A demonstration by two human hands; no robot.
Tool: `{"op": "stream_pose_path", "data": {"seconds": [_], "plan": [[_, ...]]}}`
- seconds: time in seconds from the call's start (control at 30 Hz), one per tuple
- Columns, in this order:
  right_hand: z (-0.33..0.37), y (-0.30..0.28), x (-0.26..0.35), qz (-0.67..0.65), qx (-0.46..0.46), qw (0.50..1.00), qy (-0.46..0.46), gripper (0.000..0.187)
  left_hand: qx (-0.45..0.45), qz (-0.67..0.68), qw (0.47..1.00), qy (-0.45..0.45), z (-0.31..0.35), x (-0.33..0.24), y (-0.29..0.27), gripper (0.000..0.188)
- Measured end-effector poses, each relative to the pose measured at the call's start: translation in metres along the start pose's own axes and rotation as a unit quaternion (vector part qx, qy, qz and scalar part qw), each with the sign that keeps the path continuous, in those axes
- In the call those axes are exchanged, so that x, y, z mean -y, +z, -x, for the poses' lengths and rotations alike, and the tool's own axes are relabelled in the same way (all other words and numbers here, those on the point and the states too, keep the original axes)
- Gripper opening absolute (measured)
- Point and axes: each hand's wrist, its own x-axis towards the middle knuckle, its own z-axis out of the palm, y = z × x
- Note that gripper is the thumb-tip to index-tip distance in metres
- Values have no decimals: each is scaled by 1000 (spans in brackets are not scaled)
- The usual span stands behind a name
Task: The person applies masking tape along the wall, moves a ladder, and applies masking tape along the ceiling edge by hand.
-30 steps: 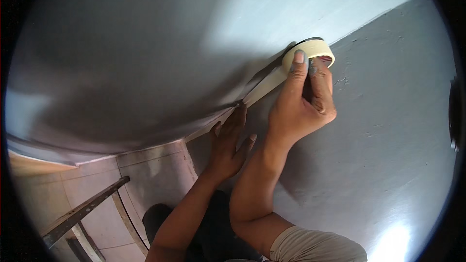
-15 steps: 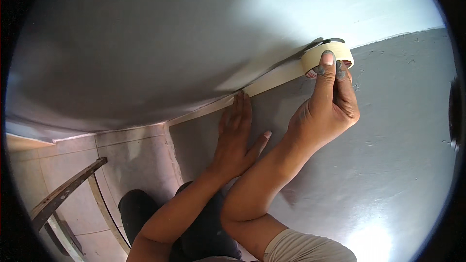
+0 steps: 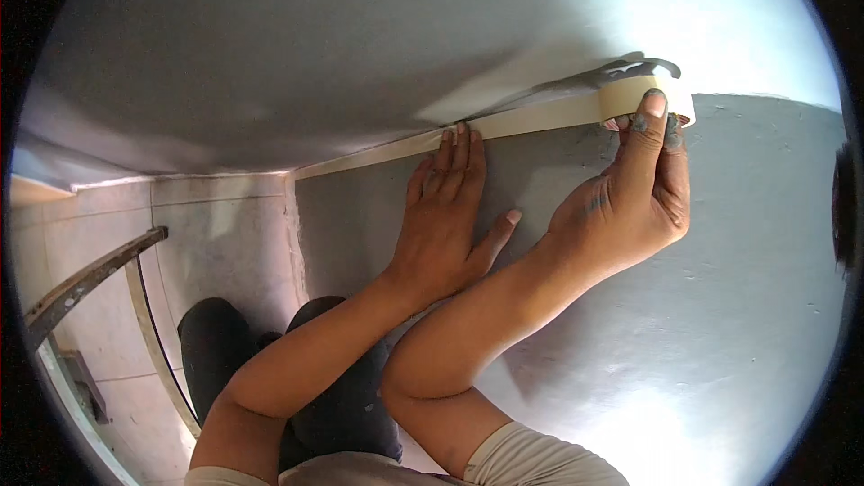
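A roll of cream masking tape point(image 3: 625, 94) is pinched between the thumb and fingers of my right hand point(image 3: 630, 189), whose fingertips have grey smears. From the roll an unwound strip of tape point(image 3: 540, 115) runs left along the line where the grey surface point(image 3: 558, 157) meets the pale wall point(image 3: 360, 36). My left hand point(image 3: 441, 216) lies flat, fingers stretched out, its fingertips pressing on the strip. Left of those fingertips the strip continues to the corner of the grey surface. Between my two hands it looks taut, and the roll casts a shadow on the wall.
On the lower left are pale floor tiles point(image 3: 216, 234) and a worn, paint-spotted ladder-like frame point(image 3: 94, 274). My dark-clad knees point(image 3: 216, 342) are beside the grey surface's edge. A dark object point(image 3: 843, 207) shows at the far right rim.
My right hand has moved right with the roll, and more tape shows between my hands. The left hand has slid a little right along the strip. The whole view has shifted somewhat.
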Motion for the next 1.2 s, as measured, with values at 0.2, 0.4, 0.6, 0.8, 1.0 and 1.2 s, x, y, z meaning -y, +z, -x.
{"op": "stream_pose_path", "data": {"seconds": [0.2, 0.4, 0.6, 0.8, 1.0, 1.2], "plan": [[0, 3, 3, -14, -10, 1000, 16, 17, -24, 23, 999, -5, -3, -8, -1, 92], [2, 10, 6, 6, -21, 1000, 22, 16, -55, 17, 997, 56, -20, -18, -11, 84], [0, 12, 3, 31, -5, 999, 16, 16, -90, 73, 983, 139, -37, -18, -9, 72], [-6, 9, 2, -2, 12, 1000, -3, 15, -32, 66, 992, 103, -8, 26, 1, 81], [-4, 5, 0, -12, 18, 1000, -15, 15, -60, -25, 996, 58, 15, 63, 6, 74], [-6, 6, 2, -20, 18, 1000, -15, 14, -49, -67, 995, -56, 28, 68, 8, 75]]}}
